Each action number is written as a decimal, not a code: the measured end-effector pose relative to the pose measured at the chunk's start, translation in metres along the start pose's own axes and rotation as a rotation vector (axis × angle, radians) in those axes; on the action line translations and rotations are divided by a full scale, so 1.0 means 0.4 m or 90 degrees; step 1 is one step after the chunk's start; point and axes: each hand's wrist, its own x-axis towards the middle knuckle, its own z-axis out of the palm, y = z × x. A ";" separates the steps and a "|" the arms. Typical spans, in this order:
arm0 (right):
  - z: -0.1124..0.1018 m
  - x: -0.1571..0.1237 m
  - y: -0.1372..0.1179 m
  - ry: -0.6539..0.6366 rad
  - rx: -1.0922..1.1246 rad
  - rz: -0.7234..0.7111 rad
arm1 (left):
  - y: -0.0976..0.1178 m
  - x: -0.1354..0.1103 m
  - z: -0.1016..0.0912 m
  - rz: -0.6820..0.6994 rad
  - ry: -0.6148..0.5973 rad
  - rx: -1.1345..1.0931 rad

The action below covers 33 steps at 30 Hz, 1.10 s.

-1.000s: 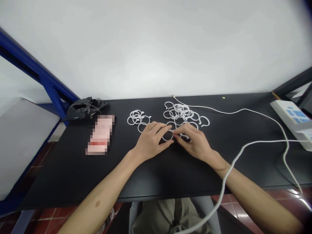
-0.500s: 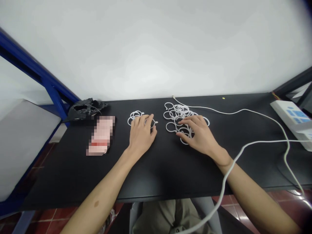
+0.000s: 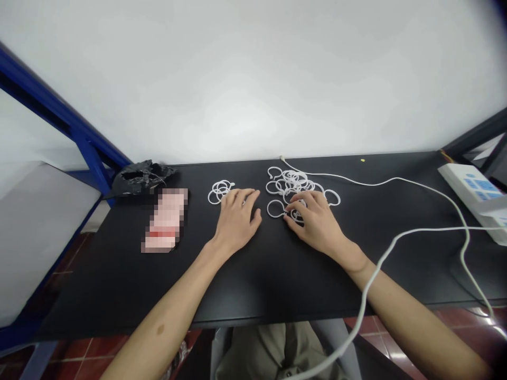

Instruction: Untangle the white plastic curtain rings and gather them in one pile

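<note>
Two piles of white plastic rings lie on the black table. My left hand rests flat with its fingers stretched out, the fingertips touching the right side of the small ring pile; it holds nothing. My right hand lies on the near edge of the large ring pile. Its fingers are bent, and thumb and forefinger close on the rim of a single white ring that lies just left of the pile.
A white cable runs from the back of the table to the right, and another loops over my right wrist. A white power strip sits at the far right. A crumpled black bag and a blurred pink packet lie at the left.
The hands were together on one ring, then parted. My left hand went to the small pile and flattened beside it. My right hand went to the large pile and drew back slightly.
</note>
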 end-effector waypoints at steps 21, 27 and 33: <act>-0.008 0.000 -0.025 0.032 0.190 -0.050 | 0.016 -0.009 0.008 0.146 -0.030 -0.080; -0.013 -0.002 -0.027 0.016 0.230 -0.057 | 0.018 -0.009 0.005 0.148 -0.039 -0.105; -0.013 -0.001 -0.028 0.015 0.232 -0.056 | 0.019 -0.009 0.003 0.150 -0.040 -0.111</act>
